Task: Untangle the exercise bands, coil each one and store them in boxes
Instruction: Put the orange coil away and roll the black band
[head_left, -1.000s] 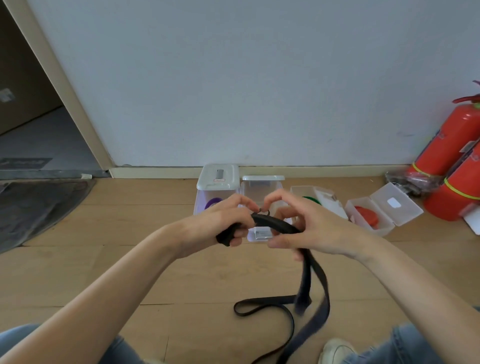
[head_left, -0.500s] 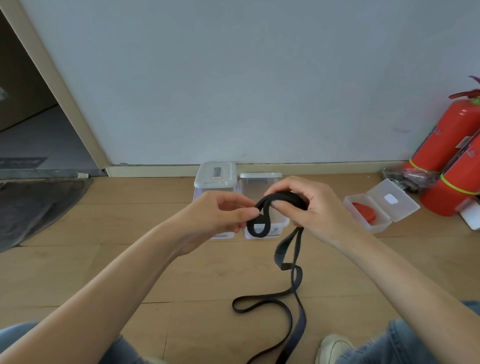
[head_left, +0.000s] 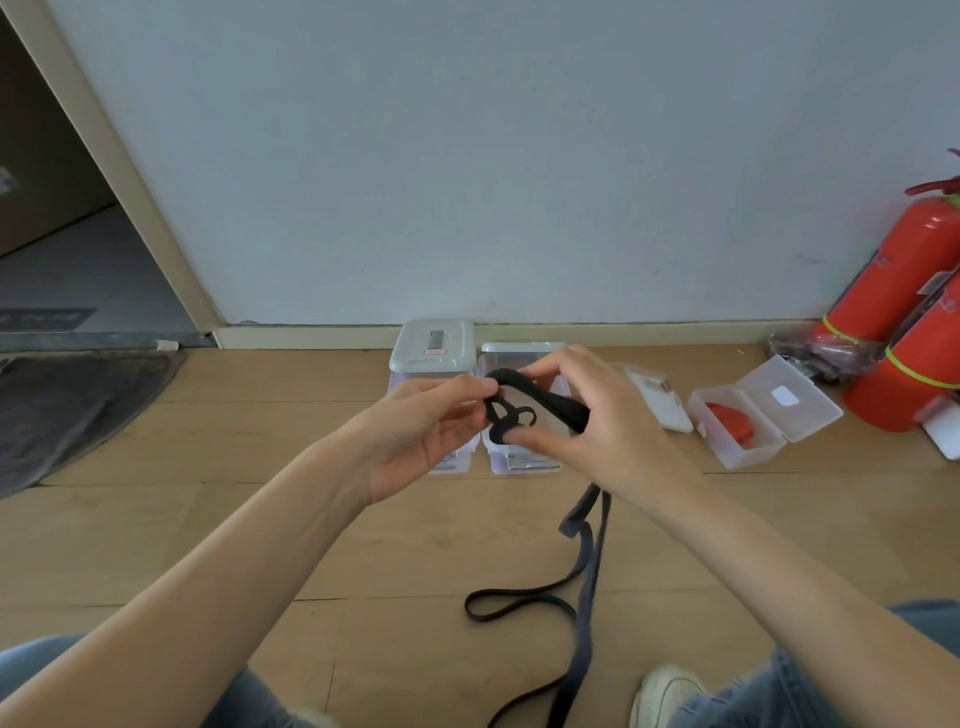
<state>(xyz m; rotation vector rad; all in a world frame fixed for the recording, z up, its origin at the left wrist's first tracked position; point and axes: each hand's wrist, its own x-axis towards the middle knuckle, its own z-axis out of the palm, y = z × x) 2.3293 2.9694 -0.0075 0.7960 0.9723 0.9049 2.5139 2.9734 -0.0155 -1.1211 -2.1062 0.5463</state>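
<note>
Knees in jeans (head_left: 779, 691) are framing the wooden floor (head_left: 208, 519), where the loose tail of a black band (head_left: 540, 402) is trailing in loops. Higher up, the left hand (head_left: 421, 431) is pinching the band's small coil between thumb and fingers, while the right hand (head_left: 597, 421) is gripping it, fingers curled round the strap. Behind them, clear boxes (head_left: 434, 345) are sitting by the wall; an open box (head_left: 753, 415) is holding a red band (head_left: 730, 421).

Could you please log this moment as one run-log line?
step: coiling | black band | left hand pinches | right hand wraps | tail on floor
</note>
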